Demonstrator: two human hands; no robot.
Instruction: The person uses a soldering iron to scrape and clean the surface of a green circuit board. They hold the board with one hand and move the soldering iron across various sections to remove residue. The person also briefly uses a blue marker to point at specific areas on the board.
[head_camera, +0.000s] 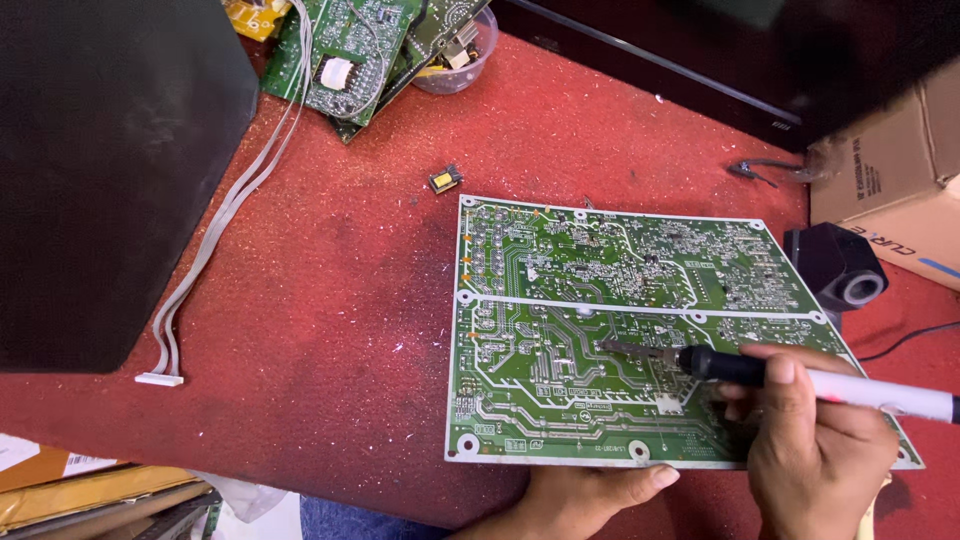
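A large green circuit board (620, 300) lies solder side up on a red carpeted bench. My right hand (815, 450) grips a soldering iron (800, 378) with a black collar and white handle; its metal tip touches the board near the middle of the lower half. My left hand (585, 495) rests at the board's near edge, thumb pressed against the rim, fingers tucked under and hidden.
A small yellow and black component (446, 179) lies loose above the board. More green boards (350, 50) and a clear cup (462, 62) sit at the back. A grey ribbon cable (215, 230) runs beside a black panel (100, 170). A black stand (835, 265) and cardboard box (890, 160) are at right.
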